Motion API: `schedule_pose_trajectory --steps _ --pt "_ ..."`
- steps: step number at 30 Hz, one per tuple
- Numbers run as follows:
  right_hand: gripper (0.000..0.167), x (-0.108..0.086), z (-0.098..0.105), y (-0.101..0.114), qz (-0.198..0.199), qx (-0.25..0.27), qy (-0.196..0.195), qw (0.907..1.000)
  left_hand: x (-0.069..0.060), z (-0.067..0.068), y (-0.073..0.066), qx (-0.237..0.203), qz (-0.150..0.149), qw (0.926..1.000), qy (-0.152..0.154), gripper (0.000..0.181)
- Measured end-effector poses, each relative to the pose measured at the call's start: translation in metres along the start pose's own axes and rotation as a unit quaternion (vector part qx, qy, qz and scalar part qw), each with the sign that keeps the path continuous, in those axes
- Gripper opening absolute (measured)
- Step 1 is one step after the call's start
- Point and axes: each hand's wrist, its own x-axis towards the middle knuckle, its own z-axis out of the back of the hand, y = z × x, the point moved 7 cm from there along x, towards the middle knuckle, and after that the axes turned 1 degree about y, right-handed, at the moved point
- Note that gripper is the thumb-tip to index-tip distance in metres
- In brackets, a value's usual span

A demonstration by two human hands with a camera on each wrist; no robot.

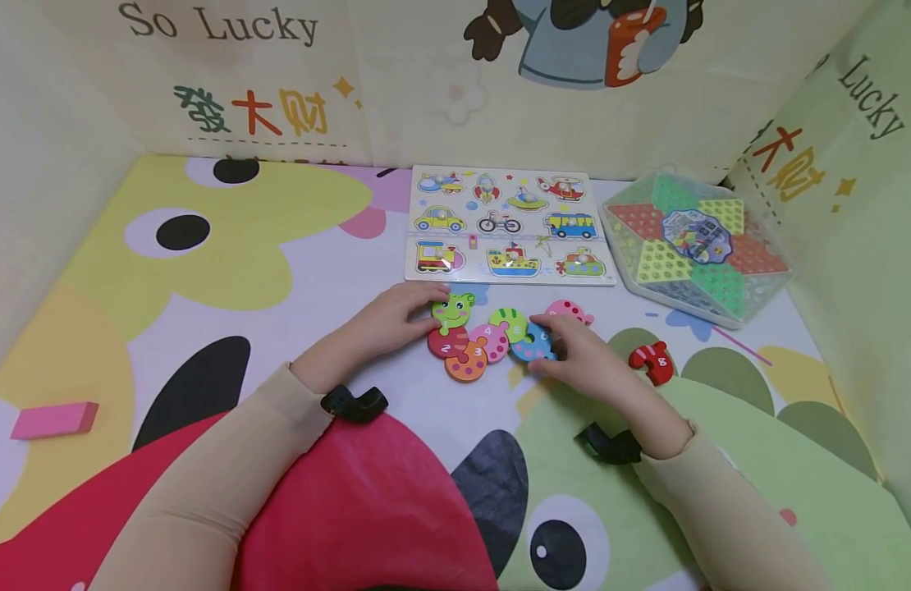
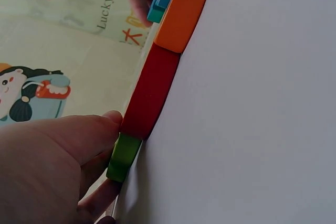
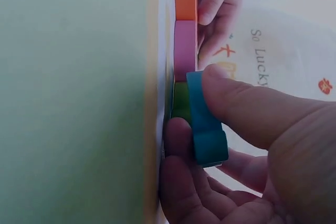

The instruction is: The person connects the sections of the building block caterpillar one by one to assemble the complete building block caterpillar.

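A wooden caterpillar puzzle lies mid-table in joined, numbered pieces: the green face piece [image 1: 453, 312], red 2 [image 1: 442, 345], orange 3 [image 1: 466, 365], pink 4 [image 1: 488, 341] and green 5 [image 1: 508, 323]. My left hand [image 1: 377, 328] holds the face piece at its left side, thumb near the red piece. Between thumb and fingers, my right hand [image 1: 592, 357] pinches the blue puzzle piece [image 3: 203, 108] numbered 6. In the right wrist view it sits raised against the green 5's end; whether they interlock I cannot tell. Beyond the right fingers lies a pink spotted piece [image 1: 568, 309], partly hidden.
A red piece [image 1: 652, 362] numbered 8 lies right of the right hand. Behind the caterpillar are a vehicle peg puzzle board [image 1: 470, 240] and, to its right, a clear boxed game [image 1: 695, 238] with coloured pegboards. A pink block [image 1: 54, 420] lies far left.
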Motion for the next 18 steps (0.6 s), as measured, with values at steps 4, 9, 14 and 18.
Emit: schedule_pose_trajectory --steps 4,9,14,18 --pt "0.067 0.0008 0.0003 -0.0009 0.002 0.001 -0.003 1.0000 0.0001 -0.0004 0.0004 0.000 0.000 1.0000 0.000 0.047" --pt "0.063 0.0010 0.0014 -0.0029 0.007 0.012 -0.005 0.9999 0.0003 -0.0006 0.0006 0.001 -0.001 1.0000 0.000 0.047" --pt "0.060 0.0006 0.0018 -0.0029 0.011 0.011 -0.005 0.9999 0.0006 -0.0010 0.0010 0.002 0.000 1.0000 0.001 0.047" --pt "0.059 0.0013 0.0013 -0.0023 0.011 0.009 -0.005 0.9999 0.0006 -0.0009 0.0014 -0.001 0.001 1.0000 0.001 0.047"
